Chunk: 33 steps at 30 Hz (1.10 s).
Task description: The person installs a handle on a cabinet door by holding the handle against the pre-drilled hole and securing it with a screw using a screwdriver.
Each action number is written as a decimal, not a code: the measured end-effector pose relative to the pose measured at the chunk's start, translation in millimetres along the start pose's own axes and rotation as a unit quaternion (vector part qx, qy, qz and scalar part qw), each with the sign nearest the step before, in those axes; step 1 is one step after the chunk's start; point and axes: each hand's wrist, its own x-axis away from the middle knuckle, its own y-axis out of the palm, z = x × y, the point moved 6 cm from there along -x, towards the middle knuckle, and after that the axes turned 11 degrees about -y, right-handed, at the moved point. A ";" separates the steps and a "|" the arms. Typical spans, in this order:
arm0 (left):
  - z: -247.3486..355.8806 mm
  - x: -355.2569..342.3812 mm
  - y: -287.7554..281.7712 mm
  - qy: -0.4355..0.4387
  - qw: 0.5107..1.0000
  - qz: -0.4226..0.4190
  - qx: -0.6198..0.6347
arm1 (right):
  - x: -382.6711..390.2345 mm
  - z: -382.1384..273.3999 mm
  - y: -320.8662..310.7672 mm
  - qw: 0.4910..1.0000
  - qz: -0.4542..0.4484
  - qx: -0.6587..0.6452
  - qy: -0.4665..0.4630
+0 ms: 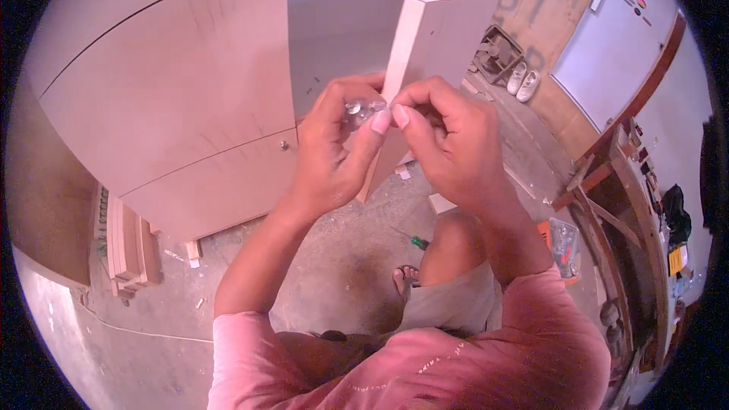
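Note:
A light wooden cabinet door [444, 38] stands swung open, its pale edge toward me. My left hand [342, 144] is closed around several small shiny, clear-looking pieces [355, 108], with its thumb up against the door edge. My right hand [448, 137] is pinched at the same edge, thumb and forefinger meeting beside the left thumb; whatever sits between those fingertips is too small to name. Behind the hands is the cabinet's open compartment [334, 30], and to the left a closed door panel [190, 68] with a small knob [283, 145].
Stacked boards [129, 243] lie at the lower left. A green-handled screwdriver [418, 242] is on the floor by my foot. A wooden workbench [630, 212] with items runs along the right, beside an orange-and-clear box [562, 250]. White shoes [524, 83] and a crate [497, 53] stand behind.

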 end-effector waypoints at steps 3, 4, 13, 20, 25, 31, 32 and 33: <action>-2.6 2.3 1.7 0.024 0.999 0.027 0.003 | -3.4 -5.6 6.5 0.997 -0.017 0.037 -0.059; -4.3 2.3 2.4 0.032 0.999 0.042 0.002 | -2.3 -2.7 10.6 0.998 -0.028 0.039 -0.035; -15.4 12.5 18.4 0.071 0.994 0.088 -0.007 | 26.1 26.7 46.8 0.949 0.121 -0.229 0.178; -18.3 9.3 14.5 0.009 0.992 0.044 0.119 | 21.3 16.5 40.3 0.979 0.090 -0.121 0.135; -16.7 6.8 5.1 -0.019 0.990 -0.005 0.142 | 9.4 5.6 22.4 0.997 0.052 -0.027 0.047; -24.5 3.6 2.3 -0.091 0.976 -0.025 0.195 | -0.6 15.6 15.8 0.996 0.025 -0.062 0.058; -25.1 3.1 1.6 -0.095 0.978 -0.018 0.186 | -1.7 16.1 15.7 0.997 0.024 -0.051 0.056; -24.7 3.1 2.6 -0.094 0.978 -0.023 0.183 | -2.7 15.1 15.7 0.997 0.024 -0.052 0.046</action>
